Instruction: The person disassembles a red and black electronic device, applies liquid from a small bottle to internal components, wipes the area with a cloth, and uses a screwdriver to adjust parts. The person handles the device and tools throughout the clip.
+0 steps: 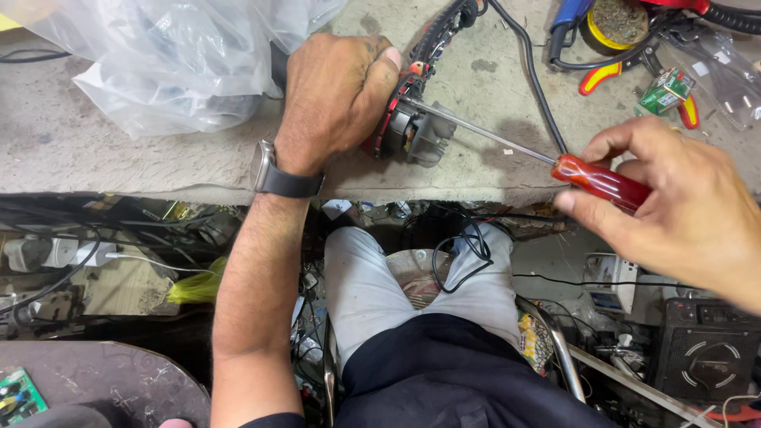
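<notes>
Head view looks down on a worn grey desk (95, 150) where the person's left hand (337, 99), a dark watch (277, 176) on its wrist, is closed over a small motor assembly (414, 131) with a red-and-black ring and a grey housing, pressing it to the desk near the front edge. The right hand (682, 210) is clamped on the translucent red handle of a screwdriver (555, 162), thumb and fingers wrapped round it; the long steel shaft runs up and left, and its tip meets the assembly just beside the left thumb. A black cable (533, 75) crosses the desk behind the shaft. A crumpled clear plastic bag (174, 55) lies on the desk just left of the left hand. At the top right sit pliers with red-and-yellow handles (602, 75), a small green box (666, 91) and a round yellow-rimmed tin (614, 24), well apart from the assembly. Below the desk edge, the person's light trousers (372, 285) show amid tangled wires, with a green circuit board (17, 396) at the bottom left corner.
</notes>
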